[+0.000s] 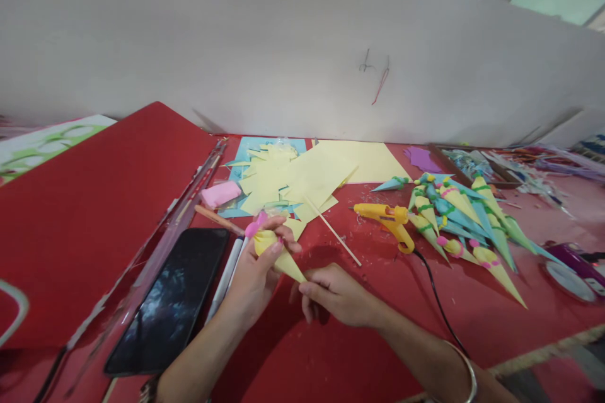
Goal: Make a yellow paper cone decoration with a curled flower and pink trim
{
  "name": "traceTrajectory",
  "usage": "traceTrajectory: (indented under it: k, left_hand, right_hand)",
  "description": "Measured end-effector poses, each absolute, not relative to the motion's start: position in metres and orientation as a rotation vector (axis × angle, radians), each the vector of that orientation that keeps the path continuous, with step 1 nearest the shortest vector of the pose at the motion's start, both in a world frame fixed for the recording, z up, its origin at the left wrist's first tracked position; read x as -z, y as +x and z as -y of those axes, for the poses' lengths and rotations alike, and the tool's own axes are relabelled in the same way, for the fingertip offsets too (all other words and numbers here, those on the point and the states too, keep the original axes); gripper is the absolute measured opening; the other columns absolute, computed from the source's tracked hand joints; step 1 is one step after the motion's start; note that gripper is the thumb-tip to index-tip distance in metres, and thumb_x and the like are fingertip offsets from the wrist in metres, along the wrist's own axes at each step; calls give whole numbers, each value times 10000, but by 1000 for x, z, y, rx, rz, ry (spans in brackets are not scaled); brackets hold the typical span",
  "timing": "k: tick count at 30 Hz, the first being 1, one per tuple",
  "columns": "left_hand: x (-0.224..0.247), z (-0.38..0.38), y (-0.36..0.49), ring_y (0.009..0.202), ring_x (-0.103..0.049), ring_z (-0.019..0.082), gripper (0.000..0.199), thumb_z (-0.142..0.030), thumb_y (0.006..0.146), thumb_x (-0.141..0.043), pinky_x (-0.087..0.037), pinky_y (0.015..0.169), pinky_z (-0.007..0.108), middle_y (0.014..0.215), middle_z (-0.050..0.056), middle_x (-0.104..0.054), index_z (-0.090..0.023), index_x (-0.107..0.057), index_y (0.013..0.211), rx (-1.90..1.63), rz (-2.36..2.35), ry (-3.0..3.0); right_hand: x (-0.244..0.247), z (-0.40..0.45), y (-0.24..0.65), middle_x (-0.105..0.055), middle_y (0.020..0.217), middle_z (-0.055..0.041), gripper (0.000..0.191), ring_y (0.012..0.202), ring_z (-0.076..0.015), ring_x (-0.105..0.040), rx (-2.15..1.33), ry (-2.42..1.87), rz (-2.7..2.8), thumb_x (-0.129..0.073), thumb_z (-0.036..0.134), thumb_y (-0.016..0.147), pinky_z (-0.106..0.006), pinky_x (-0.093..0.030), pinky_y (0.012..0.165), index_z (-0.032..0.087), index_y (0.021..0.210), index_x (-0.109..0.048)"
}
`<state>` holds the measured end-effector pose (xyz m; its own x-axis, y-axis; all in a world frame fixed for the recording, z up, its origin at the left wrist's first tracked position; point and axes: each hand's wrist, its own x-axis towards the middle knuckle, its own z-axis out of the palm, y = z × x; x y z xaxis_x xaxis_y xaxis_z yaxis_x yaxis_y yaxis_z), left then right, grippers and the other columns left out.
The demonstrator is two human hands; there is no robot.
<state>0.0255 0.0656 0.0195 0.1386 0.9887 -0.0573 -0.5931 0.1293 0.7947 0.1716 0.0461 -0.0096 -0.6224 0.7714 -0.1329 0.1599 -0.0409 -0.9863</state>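
A small yellow paper cone with a pink trim at its wide end is gripped in my left hand, thumb across its front. My right hand pinches the cone's pointed tip between thumb and fingers. Just beyond my hands, a thin wooden stick lies slanted on the red table. To the right rests a yellow hot glue gun with a black cord. Past it is a pile of finished-looking yellow, green and blue paper cones with coloured trims.
Yellow paper sheets and scraps lie at the back. Left of my hands are a black phone, markers and a pink packet. A tray stands at the back right, before a pale wall.
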Motion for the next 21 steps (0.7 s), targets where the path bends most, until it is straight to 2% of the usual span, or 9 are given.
traceTrajectory:
  k: [4, 8, 15, 21]
  left_hand:
    - [-20, -66, 25, 641, -526, 95, 335, -259, 616, -724, -442, 614, 191, 702, -35, -535, -209, -589, 918, -1288, -683, 674]
    - [-20, -66, 26, 591, -495, 81, 292, -228, 646, -692, -420, 565, 188, 672, -43, -507, -207, -581, 915, -1304, -678, 673]
    - [-21, -65, 28, 559, -458, 65, 182, -216, 724, -609, -406, 590, 193, 667, -46, -502, -201, -557, 897, -1303, -688, 680]
    - [-22, -65, 26, 601, -488, 87, 239, -248, 692, -635, -405, 574, 196, 691, -36, -524, -216, -560, 917, -1291, -665, 684]
  right_hand:
    - [10, -47, 173, -554, 538, 3, 505, 435, -64, -481, -1844, -909, 1723, -318, 524, 852, -139, -362, 379, 107, 847, -602]
    - [11, -47, 174, -555, 538, 7, 491, 457, -66, -499, -1927, -866, 1684, -327, 518, 851, -140, -369, 398, 108, 844, -598]
    - [12, -46, 174, -558, 551, 13, 453, 425, -58, -473, -1952, -861, 1670, -348, 507, 848, -145, -369, 384, 120, 835, -584]
    - [12, -46, 173, -558, 558, 9, 442, 437, -61, -485, -1953, -872, 1660, -358, 494, 850, -144, -361, 371, 115, 841, -585]
